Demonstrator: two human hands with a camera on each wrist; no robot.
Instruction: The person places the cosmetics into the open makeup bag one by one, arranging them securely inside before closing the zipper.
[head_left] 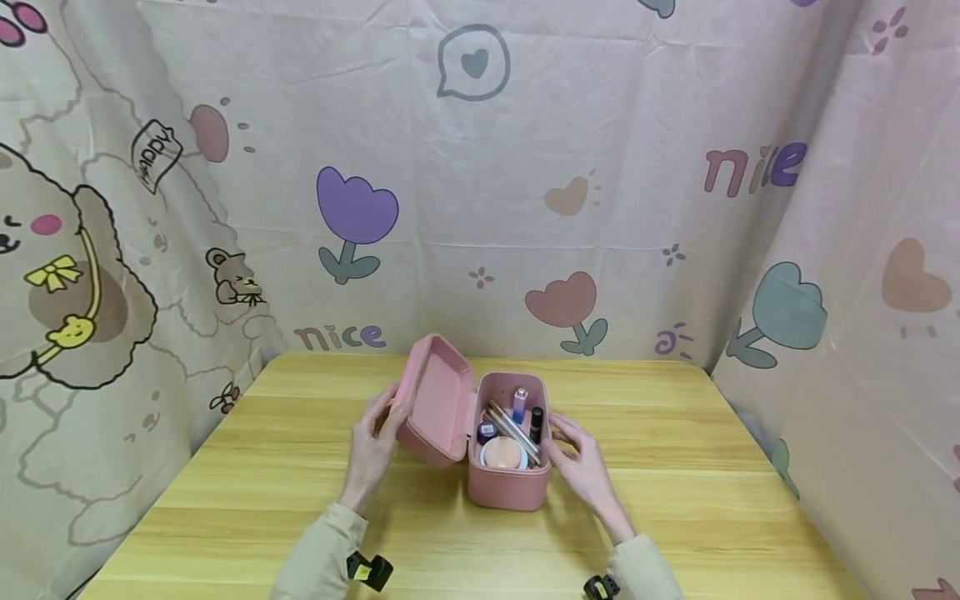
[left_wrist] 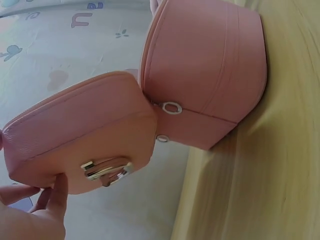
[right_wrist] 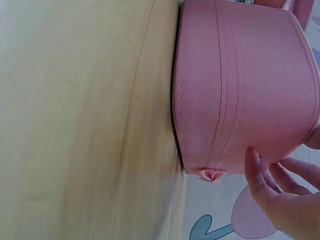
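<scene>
A pink makeup case (head_left: 508, 492) stands on the table, its lid (head_left: 442, 398) tipped out to the left on metal-ringed hinges. My left hand (head_left: 372, 446) grips the lid's outer edge, fingers near the handle (left_wrist: 107, 171) in the left wrist view. On the case's right side, my right hand (head_left: 581, 462) holds the wall, fingers bent against the outside and thumb at the zipped rim. Inside lie a cushion puff in a round compact (head_left: 504, 454), a small dark-lidded jar (head_left: 487, 431), slim brushes or pencils (head_left: 513, 429), a black tube (head_left: 536, 423) and a purple-blue bottle (head_left: 520, 404).
The wooden table (head_left: 660, 500) extends around the case on all sides. A printed curtain (head_left: 465, 167) hangs behind it and along both sides. A small pink bow-shaped tab (right_wrist: 212, 175) sticks out from the case's side.
</scene>
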